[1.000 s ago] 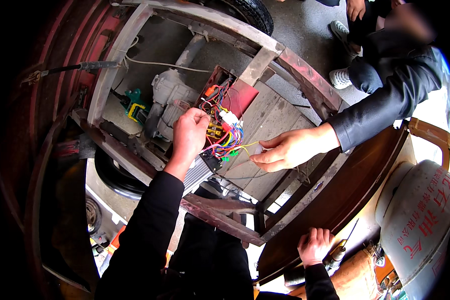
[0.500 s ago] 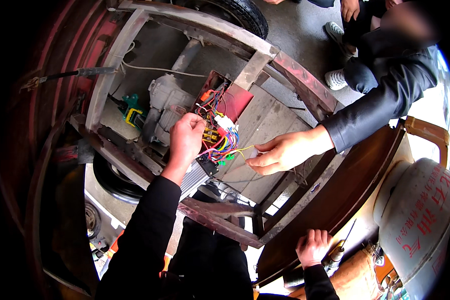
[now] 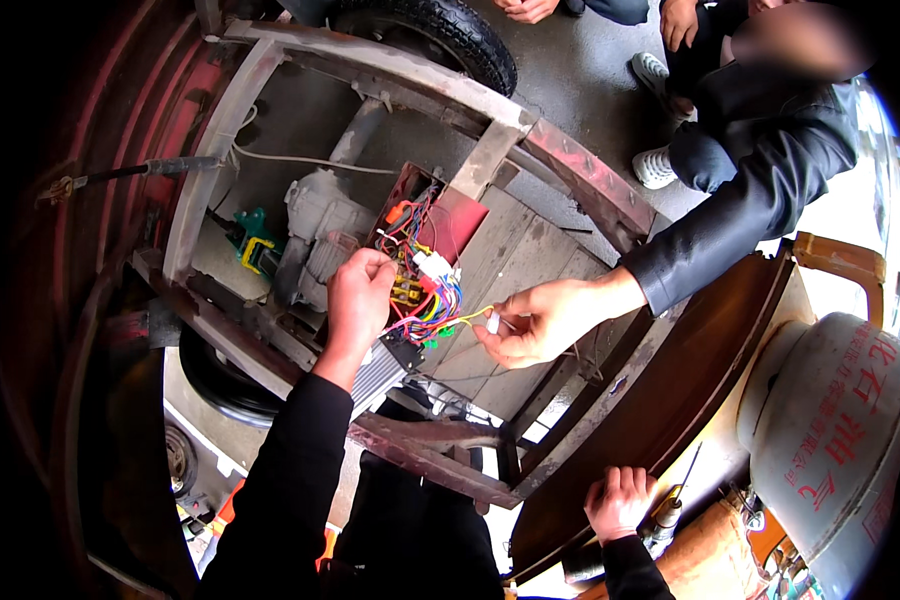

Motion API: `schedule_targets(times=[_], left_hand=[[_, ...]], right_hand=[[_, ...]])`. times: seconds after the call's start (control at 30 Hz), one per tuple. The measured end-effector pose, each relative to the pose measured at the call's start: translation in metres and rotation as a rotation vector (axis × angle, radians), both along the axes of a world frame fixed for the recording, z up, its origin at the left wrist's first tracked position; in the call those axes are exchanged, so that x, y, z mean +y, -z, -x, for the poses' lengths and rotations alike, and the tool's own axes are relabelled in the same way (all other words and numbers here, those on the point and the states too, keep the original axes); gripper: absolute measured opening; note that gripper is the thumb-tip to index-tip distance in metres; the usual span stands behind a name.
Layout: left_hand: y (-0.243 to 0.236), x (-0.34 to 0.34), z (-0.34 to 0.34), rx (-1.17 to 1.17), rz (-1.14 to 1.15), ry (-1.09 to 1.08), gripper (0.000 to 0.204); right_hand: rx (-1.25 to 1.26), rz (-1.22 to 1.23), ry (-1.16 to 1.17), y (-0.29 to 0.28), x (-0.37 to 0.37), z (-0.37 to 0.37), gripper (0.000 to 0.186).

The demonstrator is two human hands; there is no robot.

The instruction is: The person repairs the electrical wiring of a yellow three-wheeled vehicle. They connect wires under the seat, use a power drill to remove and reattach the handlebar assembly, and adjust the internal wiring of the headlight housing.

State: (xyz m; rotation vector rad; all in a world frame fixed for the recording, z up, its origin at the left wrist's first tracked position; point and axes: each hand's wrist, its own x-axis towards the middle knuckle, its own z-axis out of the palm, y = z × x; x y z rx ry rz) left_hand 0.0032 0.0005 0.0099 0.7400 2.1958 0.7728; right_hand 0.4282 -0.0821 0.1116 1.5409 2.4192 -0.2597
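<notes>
**Metal frame (image 3: pixel 485 160), wire bundle (image 3: pixel 442 305) inside, two hands at the wires**

Frame: worn, with traces of red paint, spans most of the view. Brown curved panel (image 3: pixel 660 415) runs along its right side; grey-white cylinder (image 3: pixel 835 430) stands beyond that. Black tyre (image 3: pixel 450 45) lies past the far edge.

Within the frame: grey boards (image 3: pixel 520 240) on the right, grey motor-like housing (image 3: pixel 320 215) on the left. Silver finned unit (image 3: pixel 375 385) sits at the near side.

Co-worker's hand (image 3: pixel 545 320), black sleeve, reaches in from the right over the boards. Left hand (image 3: pixel 358 305) comes in from the near side, in front of part of the housing. Its thumb and index fingertips are together at the left edge of the wires; cannot tell whether a wire lies between them. Right hand (image 3: pixel 620 505) is well apart, at the near end of the panel, just beside a thin-shafted tool (image 3: pixel 667 515); fingers curled, cannot tell if they grip anything.

Wire bundle: multicoloured, between left hand and co-worker's hand, next to a red plate (image 3: pixel 460 222). Yellow-and-black terminal block (image 3: pixel 407 291) shows among the wires. Smallest item: white plug (image 3: pixel 493 322), clamped in the co-worker's fingers, yellow wire (image 3: pixel 473 317) running from there to the bundle.
</notes>
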Motion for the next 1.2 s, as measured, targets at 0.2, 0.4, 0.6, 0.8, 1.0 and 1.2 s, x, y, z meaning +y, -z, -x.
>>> schedule_targets(times=[0.2, 0.4, 0.6, 0.8, 1.0, 1.2], left_hand=[[0.0059, 0.0005, -0.0004, -0.017, -0.038, -0.022, 0.011], [0.0065, -0.0008, 0.0010, -0.023, 0.005, -0.026, 0.012], [0.0069, -0.0004, 0.0009, -0.016, 0.013, -0.021, 0.012], [0.0049, 0.0012, 0.0003, -0.028, 0.028, -0.031, 0.012], [0.0049, 0.0006, 0.0002, -0.027, 0.003, -0.039, 0.009], [0.0045, 0.0019, 0.0000, -0.007, 0.005, -0.029, 0.010]], right_hand=[[-0.009, -0.003, 0.001, 0.0021, -0.0015, -0.0013, 0.016], [-0.011, 0.003, 0.001, 0.0003, -0.0006, -0.0005, 0.016], [-0.012, -0.006, -0.004, 0.0009, -0.0009, -0.0007, 0.016], [-0.014, -0.015, -0.002, 0.0019, -0.0012, -0.0007, 0.016], [-0.020, 0.001, 0.004, 0.0004, -0.0004, 0.0008, 0.016], [-0.027, -0.002, 0.006, 0.0014, -0.0021, -0.0006, 0.016]])
